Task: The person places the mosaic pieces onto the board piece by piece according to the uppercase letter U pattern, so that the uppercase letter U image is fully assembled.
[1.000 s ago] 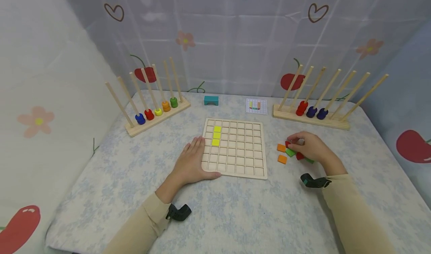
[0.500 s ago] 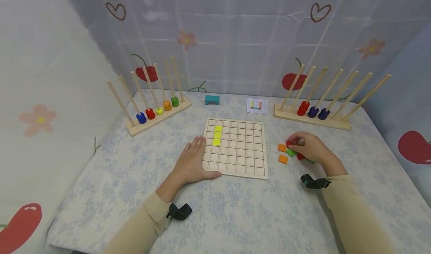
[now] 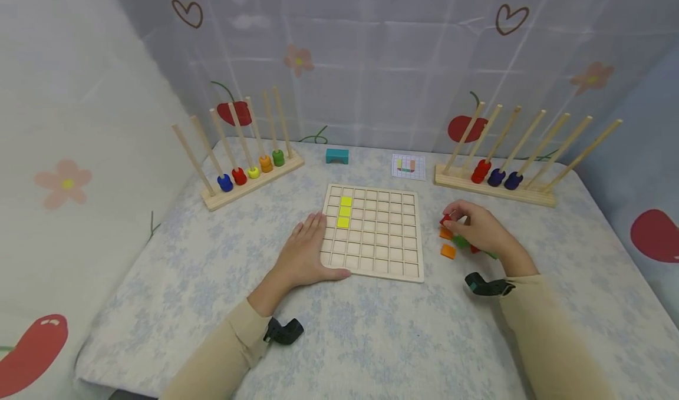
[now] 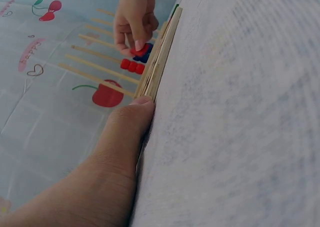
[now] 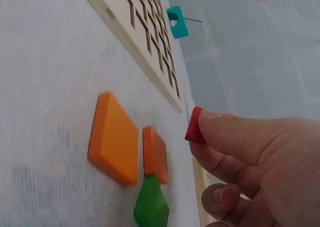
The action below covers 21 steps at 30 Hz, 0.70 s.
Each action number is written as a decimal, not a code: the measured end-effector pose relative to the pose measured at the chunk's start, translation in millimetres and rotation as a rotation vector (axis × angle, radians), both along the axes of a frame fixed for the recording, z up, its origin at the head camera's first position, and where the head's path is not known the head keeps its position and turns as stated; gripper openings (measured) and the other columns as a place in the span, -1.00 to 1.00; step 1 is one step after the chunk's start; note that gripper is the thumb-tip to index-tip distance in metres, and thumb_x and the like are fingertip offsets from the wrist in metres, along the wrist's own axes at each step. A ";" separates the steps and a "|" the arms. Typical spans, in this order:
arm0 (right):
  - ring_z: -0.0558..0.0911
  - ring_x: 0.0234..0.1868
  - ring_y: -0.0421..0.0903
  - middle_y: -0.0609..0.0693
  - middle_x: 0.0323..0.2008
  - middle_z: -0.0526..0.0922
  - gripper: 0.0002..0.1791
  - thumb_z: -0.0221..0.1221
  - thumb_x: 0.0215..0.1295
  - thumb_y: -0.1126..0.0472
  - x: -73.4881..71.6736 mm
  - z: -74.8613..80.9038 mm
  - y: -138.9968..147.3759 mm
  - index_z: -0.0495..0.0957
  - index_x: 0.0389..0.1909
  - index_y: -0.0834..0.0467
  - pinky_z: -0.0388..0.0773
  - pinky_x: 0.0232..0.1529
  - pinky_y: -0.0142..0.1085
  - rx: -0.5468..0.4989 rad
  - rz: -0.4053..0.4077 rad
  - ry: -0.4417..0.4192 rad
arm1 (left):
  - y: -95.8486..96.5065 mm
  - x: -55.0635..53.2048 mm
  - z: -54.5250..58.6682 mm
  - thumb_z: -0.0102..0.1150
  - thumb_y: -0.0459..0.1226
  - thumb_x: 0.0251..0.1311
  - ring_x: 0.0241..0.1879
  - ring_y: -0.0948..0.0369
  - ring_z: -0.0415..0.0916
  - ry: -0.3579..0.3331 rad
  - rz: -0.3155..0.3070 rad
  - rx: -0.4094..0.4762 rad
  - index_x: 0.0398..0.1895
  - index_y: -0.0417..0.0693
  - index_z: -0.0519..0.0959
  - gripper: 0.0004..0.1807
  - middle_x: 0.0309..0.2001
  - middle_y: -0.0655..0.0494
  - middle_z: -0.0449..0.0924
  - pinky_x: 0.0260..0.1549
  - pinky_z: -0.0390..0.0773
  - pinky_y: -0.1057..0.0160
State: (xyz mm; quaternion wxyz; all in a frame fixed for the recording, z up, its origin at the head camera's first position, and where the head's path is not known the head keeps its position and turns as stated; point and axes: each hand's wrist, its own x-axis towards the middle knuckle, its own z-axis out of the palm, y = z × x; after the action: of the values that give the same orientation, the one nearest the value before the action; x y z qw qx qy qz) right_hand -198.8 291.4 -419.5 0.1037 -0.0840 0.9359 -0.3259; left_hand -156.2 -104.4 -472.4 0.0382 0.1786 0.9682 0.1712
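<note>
A wooden grid board (image 3: 374, 235) lies mid-table, with several yellow square tiles (image 3: 345, 211) in a column at its upper left. My left hand (image 3: 303, 253) rests flat at the board's left side, thumb along the front edge. Between thumb and fingertips, my right hand (image 3: 480, 229) pinches a red square tile (image 5: 194, 126), raised above the table right of the board. Beneath and beside that hand lie orange tiles (image 5: 114, 139), a green tile (image 5: 151, 205) and more red and green ones, partly hidden by the hand.
Behind the board are a teal arch block (image 3: 337, 156) and a small pattern card (image 3: 408, 167). Peg racks with coloured beads stand at the back left (image 3: 254, 179) and back right (image 3: 495, 186). A printed curtain (image 3: 361, 64) hangs behind the table.
My right hand has lifted the red tile off the pile and moved slightly left towards the board. The left hand stays on the board; the head view has shifted a little.
</note>
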 end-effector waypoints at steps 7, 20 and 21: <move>0.43 -0.49 -0.05 0.11 -0.13 0.56 -0.75 0.27 0.35 0.12 -4.1 3.8 -35.4 0.47 -0.09 0.14 0.44 -0.55 -0.32 -0.098 0.029 0.007 | -0.4 -0.5 -0.7 0.00 0.68 -0.30 0.62 0.10 -0.36 -0.004 0.001 -0.001 0.61 -0.12 -0.26 0.56 0.63 0.01 -0.29 0.55 -0.16 -0.02; 0.44 -0.35 -0.01 0.05 -0.04 0.64 -0.70 0.15 0.44 0.17 -9.4 7.6 -73.0 0.59 0.13 0.11 0.42 -0.37 -0.31 -0.129 0.139 0.078 | -1.1 0.4 0.9 0.02 0.66 -0.28 0.62 0.09 -0.35 0.003 -0.005 0.002 0.61 -0.13 -0.25 0.55 0.63 0.00 -0.27 0.55 -0.15 -0.03; 0.44 -0.34 -0.01 0.06 -0.04 0.64 -0.71 0.15 0.45 0.17 -9.6 7.7 -74.6 0.58 0.12 0.12 0.43 -0.34 -0.30 -0.134 0.139 0.076 | -0.9 0.4 1.1 0.03 0.65 -0.27 0.62 0.09 -0.34 0.005 -0.005 0.003 0.61 -0.14 -0.24 0.54 0.63 -0.01 -0.27 0.55 -0.15 -0.03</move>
State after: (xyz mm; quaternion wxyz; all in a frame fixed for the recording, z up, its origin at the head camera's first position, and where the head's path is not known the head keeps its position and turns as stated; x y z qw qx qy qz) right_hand -208.4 216.8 -411.8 0.0844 -0.1678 0.9071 -0.3766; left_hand -155.7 -105.3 -471.3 0.0361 0.1816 0.9675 0.1722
